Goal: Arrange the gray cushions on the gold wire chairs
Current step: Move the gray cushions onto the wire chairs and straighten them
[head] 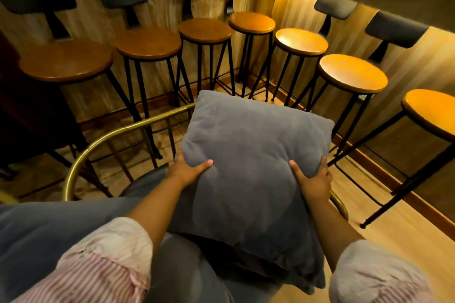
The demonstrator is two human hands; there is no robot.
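Nearest lens: rolled pink-striped shirt sleeves (98, 275), one at each lower corner, bare forearms running forward from them.

Left hand (187, 170): clamped on the left edge of the square gray fabric cushion (251, 167); thumb on top, fingers hidden beneath. Right hand (314, 179): clamped on the right edge the same way, thumb up, fingers curled around the side. Symmetric two-sided hold probably keeps the soft cushion flat and square for setting down.

Cushion position: in the air, tilted, far corner raised, hanging over the gold wire chair (98, 140) with the curved brass-coloured top rail. Cannot tell whether its near edge touches anything below. More gray fabric (61, 224) lies left and under; whether seat pad or another cushion is unclear.

Edges: chair rail curves from lower left up behind the cushion's far left corner; a short gold stub shows just past the right hand. Judgement: cushion is nearly as wide as the opening, so it must drop inside the rail.

Open room: row of round wooden bar stools on black metal legs (147, 44) rings the far side near the chair back; bare wood floor (369, 209) at right gives the most clearance.
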